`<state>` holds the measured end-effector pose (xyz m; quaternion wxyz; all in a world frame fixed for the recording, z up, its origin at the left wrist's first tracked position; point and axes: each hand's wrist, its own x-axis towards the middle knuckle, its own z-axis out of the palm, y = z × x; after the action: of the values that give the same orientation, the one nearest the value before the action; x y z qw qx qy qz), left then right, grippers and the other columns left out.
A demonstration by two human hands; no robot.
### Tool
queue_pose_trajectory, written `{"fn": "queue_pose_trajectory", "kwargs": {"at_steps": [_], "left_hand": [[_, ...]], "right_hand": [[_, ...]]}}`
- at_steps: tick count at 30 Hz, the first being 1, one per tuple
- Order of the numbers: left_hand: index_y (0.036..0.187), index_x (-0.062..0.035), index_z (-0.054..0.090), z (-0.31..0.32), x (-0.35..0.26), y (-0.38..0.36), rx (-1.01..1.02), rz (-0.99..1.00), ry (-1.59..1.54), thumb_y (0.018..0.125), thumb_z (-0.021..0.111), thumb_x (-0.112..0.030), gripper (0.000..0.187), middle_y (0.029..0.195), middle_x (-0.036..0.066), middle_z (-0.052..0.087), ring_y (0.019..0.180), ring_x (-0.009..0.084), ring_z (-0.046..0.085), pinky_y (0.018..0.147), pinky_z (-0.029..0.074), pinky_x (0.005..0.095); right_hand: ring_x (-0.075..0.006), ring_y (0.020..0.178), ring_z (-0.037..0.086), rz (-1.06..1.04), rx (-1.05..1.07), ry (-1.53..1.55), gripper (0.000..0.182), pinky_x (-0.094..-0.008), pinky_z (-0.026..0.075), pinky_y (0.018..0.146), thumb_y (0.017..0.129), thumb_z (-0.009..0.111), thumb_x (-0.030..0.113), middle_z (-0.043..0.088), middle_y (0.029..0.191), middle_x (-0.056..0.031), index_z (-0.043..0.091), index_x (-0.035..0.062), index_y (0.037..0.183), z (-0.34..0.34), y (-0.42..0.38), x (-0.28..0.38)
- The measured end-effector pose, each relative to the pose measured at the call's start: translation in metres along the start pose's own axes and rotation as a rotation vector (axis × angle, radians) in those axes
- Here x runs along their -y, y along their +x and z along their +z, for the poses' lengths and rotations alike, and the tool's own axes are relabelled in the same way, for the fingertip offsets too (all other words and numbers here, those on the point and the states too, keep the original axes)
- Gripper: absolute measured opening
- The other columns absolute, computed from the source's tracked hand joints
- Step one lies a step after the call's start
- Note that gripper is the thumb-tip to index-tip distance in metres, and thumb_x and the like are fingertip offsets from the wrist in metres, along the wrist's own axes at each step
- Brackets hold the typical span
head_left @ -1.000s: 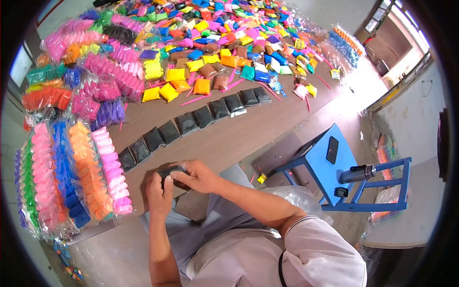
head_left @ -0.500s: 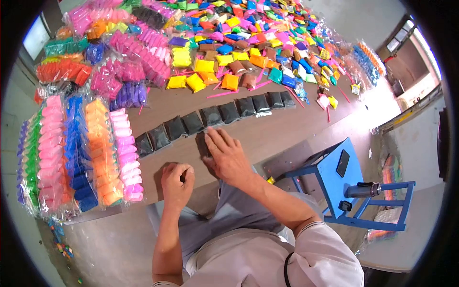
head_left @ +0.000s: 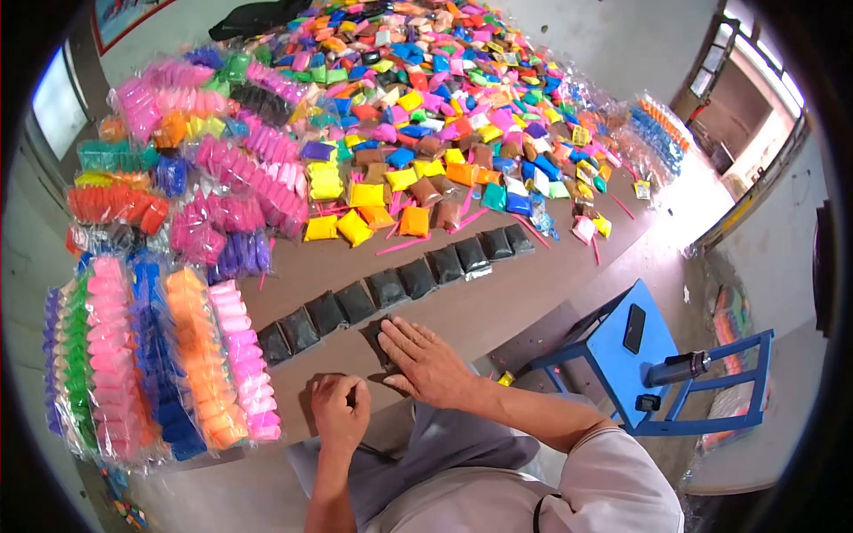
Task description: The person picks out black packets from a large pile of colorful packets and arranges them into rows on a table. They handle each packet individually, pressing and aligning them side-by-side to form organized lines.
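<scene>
My right hand [head_left: 428, 362] lies flat with its fingers stretched out on a black packet [head_left: 377, 341], which is mostly covered by the fingers. This packet sits just on the near side of a slanting row of flat black packets [head_left: 386, 289], laid side by side on the brown table [head_left: 498, 298]. To the left, close to the table's near edge, my left hand [head_left: 340, 414] rests curled in a loose fist. A dark hollow shows between its thumb and forefinger, and no object is visible in it.
Clear bags of pink, green, blue and orange packets [head_left: 200, 364] stand at the left. A large heap of multicoloured packets [head_left: 444, 98] covers the table's far side. At right, a blue chair [head_left: 613, 355] holds a phone [head_left: 634, 328] and a bottle [head_left: 679, 369].
The view has tilted upward, so the table sits lower in the frame. My right hand has drawn slightly back from the row, showing more of the black packet. My left hand stays curled.
</scene>
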<state>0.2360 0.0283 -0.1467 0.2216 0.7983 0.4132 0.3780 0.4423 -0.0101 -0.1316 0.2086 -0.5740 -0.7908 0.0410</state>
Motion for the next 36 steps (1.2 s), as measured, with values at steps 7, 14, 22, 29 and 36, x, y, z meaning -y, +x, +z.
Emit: {"fn": "queue_pose_trajectory", "kwargs": {"at_steps": [7,14,22,29,36], "left_hand": [[0.081,-0.0074,0.064,0.0,-0.002,0.0,0.009,0.018,0.051,0.08,0.064,-0.011,0.004,0.074,0.007,0.064,0.078,0.0298,0.06,0.076,0.042,0.0428],[0.084,-0.0038,0.064,0.0,-0.004,-0.004,-0.031,0.047,0.041,0.084,0.064,-0.01,0.007,0.078,0.012,0.063,0.077,0.0331,0.058,0.077,0.044,0.0435],[0.083,-0.0052,0.064,0.004,0.0,-0.004,-0.061,0.024,-0.004,0.082,0.064,-0.01,0.005,0.076,0.01,0.062,0.075,0.0308,0.058,0.075,0.043,0.0432],[0.082,-0.0046,0.064,0.007,0.0,-0.001,-0.017,-0.031,0.087,0.084,0.065,-0.01,0.006,0.077,0.011,0.062,0.076,0.032,0.058,0.074,0.043,0.0432],[0.071,-0.0013,0.054,0.009,-0.002,0.008,-0.004,-0.172,0.071,0.087,0.058,-0.008,0.018,0.072,0.014,0.056,0.073,0.0327,0.054,0.067,0.042,0.0418]], "right_hand": [[-0.0365,0.141,0.037,-0.036,-0.024,-0.054,0.058,-0.0471,0.029,0.115,0.099,0.052,0.04,0.042,0.15,-0.0196,0.049,-0.0025,0.139,0.0,0.002,-0.003],[-0.0393,0.142,0.034,-0.002,-0.097,0.081,0.053,-0.0489,0.03,0.113,0.1,0.051,0.035,0.04,0.152,-0.0191,0.049,0.0004,0.14,-0.006,-0.001,0.0],[-0.0394,0.129,0.049,0.062,-0.495,0.297,0.031,-0.0467,0.041,0.106,0.094,0.06,0.016,0.056,0.135,-0.0199,0.061,0.0012,0.121,0.005,0.001,-0.04],[-0.0398,0.098,0.061,0.263,-0.662,0.081,0.019,-0.0476,0.05,0.084,0.084,0.063,0.006,0.066,0.102,-0.0186,0.063,0.0046,0.103,-0.083,0.071,-0.184],[-0.0402,0.084,0.068,0.523,-0.505,-0.101,0.019,-0.0495,0.055,0.075,0.085,0.062,0.016,0.07,0.09,-0.0194,0.072,0.0115,0.1,-0.129,0.152,-0.354]]}}
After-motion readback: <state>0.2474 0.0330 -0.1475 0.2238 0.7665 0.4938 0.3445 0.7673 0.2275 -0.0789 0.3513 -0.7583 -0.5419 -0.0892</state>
